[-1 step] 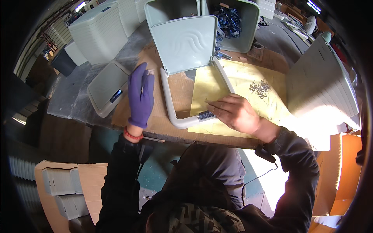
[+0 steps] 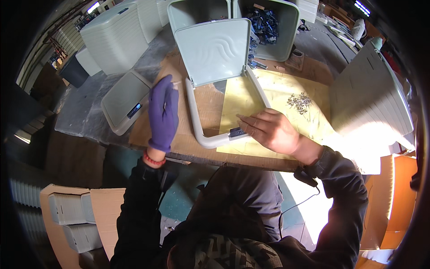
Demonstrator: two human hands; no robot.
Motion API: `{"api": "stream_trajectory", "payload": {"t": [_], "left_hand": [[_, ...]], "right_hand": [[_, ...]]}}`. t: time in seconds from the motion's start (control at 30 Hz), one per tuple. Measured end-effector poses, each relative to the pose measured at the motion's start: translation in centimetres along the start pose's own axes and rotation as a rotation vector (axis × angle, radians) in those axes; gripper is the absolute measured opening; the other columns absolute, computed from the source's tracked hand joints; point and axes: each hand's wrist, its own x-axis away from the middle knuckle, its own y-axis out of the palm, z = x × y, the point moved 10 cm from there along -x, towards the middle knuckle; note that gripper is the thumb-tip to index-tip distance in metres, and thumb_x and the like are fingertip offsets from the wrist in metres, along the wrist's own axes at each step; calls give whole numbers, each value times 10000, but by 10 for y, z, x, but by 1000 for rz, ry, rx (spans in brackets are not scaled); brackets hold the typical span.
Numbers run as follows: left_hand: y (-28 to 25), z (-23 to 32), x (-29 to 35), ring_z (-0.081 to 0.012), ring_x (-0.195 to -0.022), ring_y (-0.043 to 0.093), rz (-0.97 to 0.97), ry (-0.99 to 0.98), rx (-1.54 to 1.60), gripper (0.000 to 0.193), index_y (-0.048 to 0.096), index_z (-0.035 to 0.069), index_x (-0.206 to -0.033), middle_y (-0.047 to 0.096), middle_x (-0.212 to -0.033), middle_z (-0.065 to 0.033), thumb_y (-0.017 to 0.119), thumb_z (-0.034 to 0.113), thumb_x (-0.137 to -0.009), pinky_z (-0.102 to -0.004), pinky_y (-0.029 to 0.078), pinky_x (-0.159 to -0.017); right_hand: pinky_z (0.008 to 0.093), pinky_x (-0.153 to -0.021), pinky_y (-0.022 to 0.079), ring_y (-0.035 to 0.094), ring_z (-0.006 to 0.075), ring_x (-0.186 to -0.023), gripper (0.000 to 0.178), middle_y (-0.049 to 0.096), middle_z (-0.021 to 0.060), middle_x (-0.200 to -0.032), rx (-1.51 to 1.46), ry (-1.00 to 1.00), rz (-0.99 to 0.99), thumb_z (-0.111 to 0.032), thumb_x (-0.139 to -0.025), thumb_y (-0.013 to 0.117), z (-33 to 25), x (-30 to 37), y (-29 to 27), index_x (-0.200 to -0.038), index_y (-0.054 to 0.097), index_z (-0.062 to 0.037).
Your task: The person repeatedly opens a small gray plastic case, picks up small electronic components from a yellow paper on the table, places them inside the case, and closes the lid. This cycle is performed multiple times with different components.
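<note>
A pale grey bin-lid frame [image 2: 195, 117] lies on the cardboard, its hinged lid [image 2: 215, 54] raised at the far end. My right hand [image 2: 273, 132], bare, has its fingers bent together over the near bar, closed on a dark blue plastic latch [image 2: 236, 132]. Part of this latch is hidden beneath the fingers. To the left of the frame, my left hand [image 2: 163, 114] in a purple glove is held up, with long fingers stretched out and nothing visible in them. A second grey lid [image 2: 123, 101] with a similar dark latch rests beyond that hand.
Yellow paper [image 2: 286, 127] bears a pile of small metal parts [image 2: 299, 103]. Behind stands a grey bin [image 2: 286, 40] of dark latches. Stacked grey lids [image 2: 112, 42] rise at far left, more panels [image 2: 371, 89] at right. An open carton [image 2: 105, 215] is at lower left.
My gloved left hand has shifted very slightly. The right hand and the lid frame show almost no movement.
</note>
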Motion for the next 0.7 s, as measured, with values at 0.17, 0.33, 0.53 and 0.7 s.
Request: {"api": "stream_trajectory", "payload": {"t": [0.17,0.33,0.53,0.7], "left_hand": [[24,49,38,-270,-1322,538,-255,-95,192,419,498,-34,-1426,560,-1424,-179,408,212,-1100,-376,410,-1108],[51,94,52,-384,-1435,418,-335,37,384,755,299,-86,-1540,419,-1536,-274,447,479,-1061,-439,312,-1186],[96,118,89,-477,-1313,469,-531,152,-285,1051,169,-98,-1546,384,-1468,-365,612,613,-913,-535,356,-1127],[106,100,89,-437,-1043,618,-596,184,-585,563,515,6,-1351,612,-1238,-227,672,356,-939,-507,505,-937]], "right_hand": [[294,-805,540,701,195,-980,338,705,118,-1240,-6,-95,50,-112,-817,655,-10,0,-4,-1133,706,-2],[298,-788,549,712,197,-981,276,708,135,-1213,-2,-76,104,-125,-822,658,-9,-2,-1,-1067,699,-3],[377,-784,563,702,292,-964,342,706,163,-1045,-311,290,-89,-225,-862,682,9,-5,12,-1105,585,-5],[417,-911,533,684,332,-992,732,696,178,-1019,-171,279,-229,-339,-826,758,8,5,2,-1392,455,14]]}}
